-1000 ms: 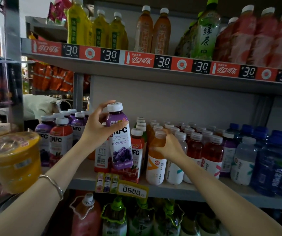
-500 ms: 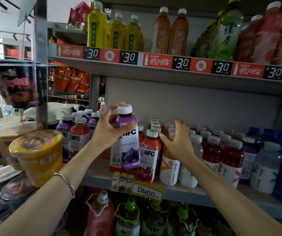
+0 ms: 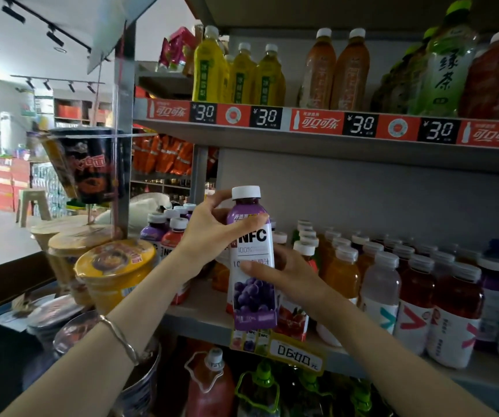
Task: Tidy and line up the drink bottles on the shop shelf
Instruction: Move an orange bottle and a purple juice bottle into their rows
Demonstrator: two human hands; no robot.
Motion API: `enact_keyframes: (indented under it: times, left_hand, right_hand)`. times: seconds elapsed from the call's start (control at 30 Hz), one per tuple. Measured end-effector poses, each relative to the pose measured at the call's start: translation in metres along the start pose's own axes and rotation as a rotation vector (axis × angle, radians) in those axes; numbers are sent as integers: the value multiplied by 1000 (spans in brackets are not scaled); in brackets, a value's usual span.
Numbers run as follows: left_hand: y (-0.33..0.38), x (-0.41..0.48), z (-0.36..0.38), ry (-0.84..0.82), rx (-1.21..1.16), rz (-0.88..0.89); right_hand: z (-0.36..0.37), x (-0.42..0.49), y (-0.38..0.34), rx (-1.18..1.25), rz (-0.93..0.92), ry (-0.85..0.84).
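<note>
While left hand grips purple juice bottle, right hand clasps it.

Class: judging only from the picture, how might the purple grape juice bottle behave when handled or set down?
The grape juice bottle looks full, so probably heavy for its size. Tall and narrow, it may tip if nudged. Its glossy label could be slippery; both the left hand and right hand hold it.

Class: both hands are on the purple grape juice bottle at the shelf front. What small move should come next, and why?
Probably carry the purple grape NFC juice bottle with the white cap leftward to the other purple white-capped bottles at the shelf's left end. The left hand grips its shoulder, the right hand its label, and it is held in front of red bottles, away from its kind.
</note>
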State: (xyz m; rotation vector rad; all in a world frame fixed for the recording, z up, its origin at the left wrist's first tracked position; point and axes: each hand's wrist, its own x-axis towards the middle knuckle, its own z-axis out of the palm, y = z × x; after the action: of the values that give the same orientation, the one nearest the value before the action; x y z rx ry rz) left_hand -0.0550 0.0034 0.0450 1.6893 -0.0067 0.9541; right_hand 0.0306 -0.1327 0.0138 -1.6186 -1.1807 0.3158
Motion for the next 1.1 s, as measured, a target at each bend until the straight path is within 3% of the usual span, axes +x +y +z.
enact_keyframes:
  times: [0.27, 0.43, 0.57, 0.87, 1.1]
  left_hand:
    - [8, -5, -11, -24, 95, 35]
    - [21, -2, -49, 69, 443, 168]
    - [22, -1, -91, 129, 400, 147]
    - [0, 7, -116, 176, 319, 62]
    - [-1, 8, -120, 224, 275, 94]
  right_hand:
    - [13, -7, -2, 153, -48, 23]
    - [28, 7, 5, 164, -66, 99]
    - [38, 31, 15, 141, -99, 192]
    - [112, 99, 54, 300, -8, 139]
    - [154, 132, 77, 432, -22, 220]
